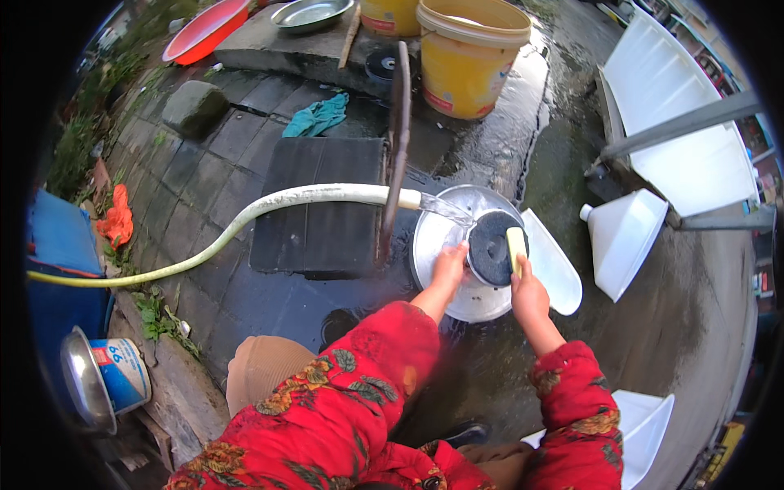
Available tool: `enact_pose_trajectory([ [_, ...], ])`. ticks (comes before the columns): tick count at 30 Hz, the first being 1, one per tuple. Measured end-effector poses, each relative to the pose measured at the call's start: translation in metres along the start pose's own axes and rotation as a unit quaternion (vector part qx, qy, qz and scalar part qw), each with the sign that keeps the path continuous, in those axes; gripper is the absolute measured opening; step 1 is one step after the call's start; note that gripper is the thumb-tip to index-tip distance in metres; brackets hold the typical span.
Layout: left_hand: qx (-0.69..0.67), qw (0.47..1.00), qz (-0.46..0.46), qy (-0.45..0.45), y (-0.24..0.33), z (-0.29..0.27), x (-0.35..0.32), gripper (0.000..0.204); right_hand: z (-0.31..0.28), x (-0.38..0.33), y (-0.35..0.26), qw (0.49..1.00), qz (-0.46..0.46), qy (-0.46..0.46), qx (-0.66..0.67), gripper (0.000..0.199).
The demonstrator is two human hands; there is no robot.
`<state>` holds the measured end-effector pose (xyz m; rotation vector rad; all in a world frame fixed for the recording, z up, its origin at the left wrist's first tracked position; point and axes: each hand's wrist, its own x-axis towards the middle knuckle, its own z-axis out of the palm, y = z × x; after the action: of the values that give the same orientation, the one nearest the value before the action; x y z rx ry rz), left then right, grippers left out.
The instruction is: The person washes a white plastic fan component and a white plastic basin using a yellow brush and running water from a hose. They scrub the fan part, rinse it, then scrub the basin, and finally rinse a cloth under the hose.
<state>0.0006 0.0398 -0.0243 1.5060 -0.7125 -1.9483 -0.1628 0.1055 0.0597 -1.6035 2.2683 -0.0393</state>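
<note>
Over a round silver metal basin [426, 245], my left hand [446, 273] grips the rim of a round black-faced disc [488, 243] with a pale edge. The fingers of my right hand [530, 296] are closed on a pale yellow scrubbing block [516, 247], pressed against the disc's right side. I cannot tell whether it is a sponge or a brush. Water [447, 209] pours from a pale hose [327, 193] onto the disc's upper left edge and the basin. The hose end rests against a rusty bent metal bar [398, 147].
A white tray-like piece [555, 269] lies right of the basin, with a white funnel-shaped container [627, 241] beyond. Yellow buckets [469, 69] stand behind, near a stone slab [278, 49]. A black slab [314, 233] and teal cloth [317, 116] lie left on wet paving.
</note>
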Motion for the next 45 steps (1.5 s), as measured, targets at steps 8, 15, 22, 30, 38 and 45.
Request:
enact_pose_trajectory([
  [8, 0.348, 0.763, 0.388, 0.382, -0.028, -0.046, -0.018, 0.03, 0.031, -0.109, 0.002, 0.983, -0.097, -0.15, 0.042, 0.053],
  [15, 0.05, 0.95, 0.168, 0.258, -0.048, -0.055, 0.003, 0.049, 0.079, -0.066, 0.03, 0.98, -0.118, -0.098, 0.124, 0.064],
  [22, -0.152, 0.963, 0.118, 0.188, -0.042, -0.062, 0.026, 0.053, 0.085, -0.094, -0.007, 0.984, -0.16, -0.075, -0.036, 0.043],
  [30, -0.239, 0.959, 0.095, 0.12, -0.054, -0.076, 0.05, 0.047, 0.098, -0.049, -0.104, 0.987, -0.088, -0.07, 0.114, 0.036],
  [38, -0.302, 0.953, 0.029, 0.021, -0.035, -0.084, 0.036, 0.047, 0.117, -0.009, -0.116, 0.924, -0.029, -0.023, 0.381, 0.034],
  [45, -0.313, 0.95, 0.002, -0.026, -0.025, -0.083, 0.026, 0.048, 0.118, -0.02, -0.107, 0.89, -0.04, -0.118, 0.439, 0.031],
])
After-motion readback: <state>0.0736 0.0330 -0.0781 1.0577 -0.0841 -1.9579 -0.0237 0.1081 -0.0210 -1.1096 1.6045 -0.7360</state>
